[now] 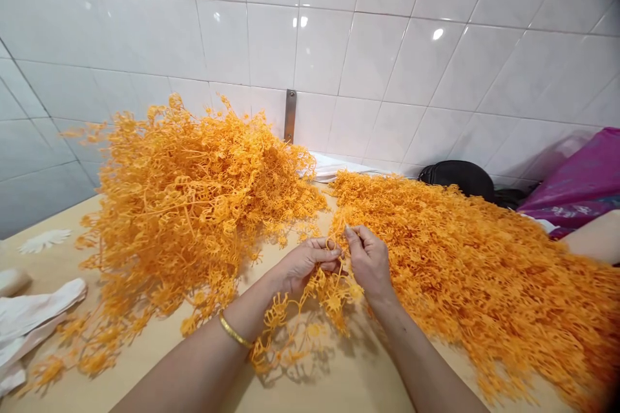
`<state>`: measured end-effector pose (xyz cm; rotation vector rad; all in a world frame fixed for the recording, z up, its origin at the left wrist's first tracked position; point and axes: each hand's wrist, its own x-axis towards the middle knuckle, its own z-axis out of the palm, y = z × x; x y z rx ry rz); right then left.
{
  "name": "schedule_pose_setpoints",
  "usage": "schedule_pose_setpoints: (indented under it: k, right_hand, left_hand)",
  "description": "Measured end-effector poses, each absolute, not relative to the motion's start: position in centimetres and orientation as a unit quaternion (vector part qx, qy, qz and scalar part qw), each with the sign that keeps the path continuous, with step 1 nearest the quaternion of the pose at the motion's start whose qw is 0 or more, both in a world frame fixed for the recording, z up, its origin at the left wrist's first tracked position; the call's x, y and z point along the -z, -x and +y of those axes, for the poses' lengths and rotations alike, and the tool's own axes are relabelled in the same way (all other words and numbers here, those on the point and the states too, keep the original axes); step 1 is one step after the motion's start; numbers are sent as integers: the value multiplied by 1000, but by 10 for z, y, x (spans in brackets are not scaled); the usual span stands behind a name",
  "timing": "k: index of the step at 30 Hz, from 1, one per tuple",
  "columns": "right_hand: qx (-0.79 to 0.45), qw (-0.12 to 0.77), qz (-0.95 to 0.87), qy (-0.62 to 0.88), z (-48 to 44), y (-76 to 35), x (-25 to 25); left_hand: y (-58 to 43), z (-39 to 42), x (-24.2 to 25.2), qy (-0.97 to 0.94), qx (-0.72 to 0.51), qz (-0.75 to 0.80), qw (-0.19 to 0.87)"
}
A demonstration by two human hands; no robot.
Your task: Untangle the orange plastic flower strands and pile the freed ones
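Orange plastic sprigs pinched in left hand and right hand (purple bag nearby)

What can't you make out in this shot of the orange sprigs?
In the head view:
- Exact pinch points on the orange sprig: hidden by the fingers of the left hand and right hand.
- Lower part of the black bag: hidden by the orange heap.
- Rest of the magenta bag: cut off by the right edge.
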<state>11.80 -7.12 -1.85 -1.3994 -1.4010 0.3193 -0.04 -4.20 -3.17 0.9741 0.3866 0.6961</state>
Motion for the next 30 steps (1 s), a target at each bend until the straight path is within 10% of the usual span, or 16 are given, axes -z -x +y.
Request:
schedule_pose_setpoints:
  k: [20,30]
  right_hand:
    - [-180,784,-253,538,-28,-170,-69]
    - [-269,634,-458,563,-42,-148,-44]
  left_hand:
    - [5,-36,-30,-529,-345,126,765]
    - [-9,-13,-16,-475,-502,189,697]
